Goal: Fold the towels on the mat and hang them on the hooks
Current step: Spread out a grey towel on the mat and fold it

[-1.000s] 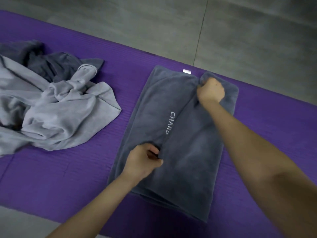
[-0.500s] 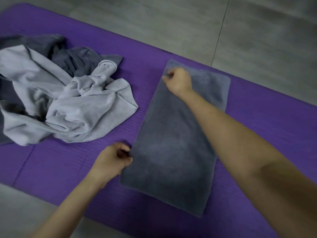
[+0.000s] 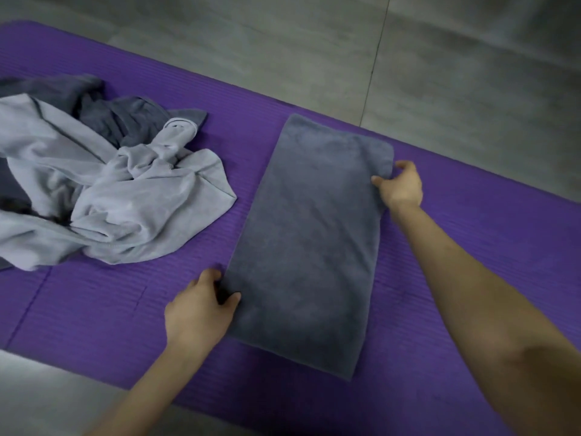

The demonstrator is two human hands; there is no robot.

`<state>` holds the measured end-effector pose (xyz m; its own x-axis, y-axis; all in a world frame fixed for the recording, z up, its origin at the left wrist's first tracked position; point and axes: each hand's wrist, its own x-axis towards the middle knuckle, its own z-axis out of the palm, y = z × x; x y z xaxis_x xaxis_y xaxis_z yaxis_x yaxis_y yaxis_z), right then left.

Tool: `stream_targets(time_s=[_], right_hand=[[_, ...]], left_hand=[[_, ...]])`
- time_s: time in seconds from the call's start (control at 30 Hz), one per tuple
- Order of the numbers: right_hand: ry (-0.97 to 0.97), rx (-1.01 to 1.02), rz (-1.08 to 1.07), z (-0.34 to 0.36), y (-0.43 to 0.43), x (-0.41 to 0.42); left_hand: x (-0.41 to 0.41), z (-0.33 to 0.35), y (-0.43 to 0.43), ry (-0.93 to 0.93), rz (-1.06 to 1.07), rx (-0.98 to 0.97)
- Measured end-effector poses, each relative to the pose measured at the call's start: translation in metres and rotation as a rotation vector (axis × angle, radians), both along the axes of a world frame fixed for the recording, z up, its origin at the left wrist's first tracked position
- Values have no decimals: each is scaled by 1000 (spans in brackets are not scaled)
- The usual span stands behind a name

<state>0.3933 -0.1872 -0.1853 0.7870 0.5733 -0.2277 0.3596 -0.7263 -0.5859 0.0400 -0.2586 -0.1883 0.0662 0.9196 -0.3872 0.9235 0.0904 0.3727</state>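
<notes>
A dark grey towel (image 3: 308, 234), folded into a long narrow rectangle, lies flat on the purple mat (image 3: 94, 309). My left hand (image 3: 198, 313) pinches its near left edge, thumb on top of the cloth. My right hand (image 3: 401, 185) pinches the far right edge close to the far corner. A crumpled pile of light grey towels (image 3: 103, 202) with a darker grey towel (image 3: 116, 118) behind it sits on the mat's left part. No hooks are in view.
Grey tiled floor (image 3: 440, 73) surrounds the mat beyond its far edge and at the near left. Bare mat shows to the right of the folded towel and between it and the pile.
The right half of the towel was folded over to the left, hiding the lettering. My right hand then moved from the far left corner to the far right edge; my left hand stays at the near left edge.
</notes>
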Motion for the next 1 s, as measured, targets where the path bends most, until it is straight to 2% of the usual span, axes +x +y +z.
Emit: stream_targets(time_s=[0.1,0.23,0.4,0.5,0.57,0.63,0.67,0.73,0.8,0.87,1.0], right_hand=[[-23,35,-110,4,-26,11],[-97,-38,-333,5,-135,14],[-55,-61,-522,9,-256,-41],[-14,-183,-489,9,-291,-68],[-187,-221,-344,11,-305,-63],[-468,-136,-69,13,-314,-44],[-584,-84,92,11,-318,-33],[-667,-20,435,10,-321,-10],[-654,-36,725,7,-321,10],[-634,-137,925,2,-319,20],[-650,-206,1031,-3,-316,28]], left_hand=[[2,5,6,122,-104,-32],[25,9,49,196,-363,62],[91,19,114,323,-722,297],[115,24,111,317,-766,482],[117,25,86,151,-809,594],[113,20,49,-102,-916,625],[109,16,27,-213,-997,585],[98,6,-10,-322,-1158,438],[86,-3,-33,-210,-1280,328],[78,-7,-44,-75,-1332,320],[75,3,-47,23,-1363,376]])
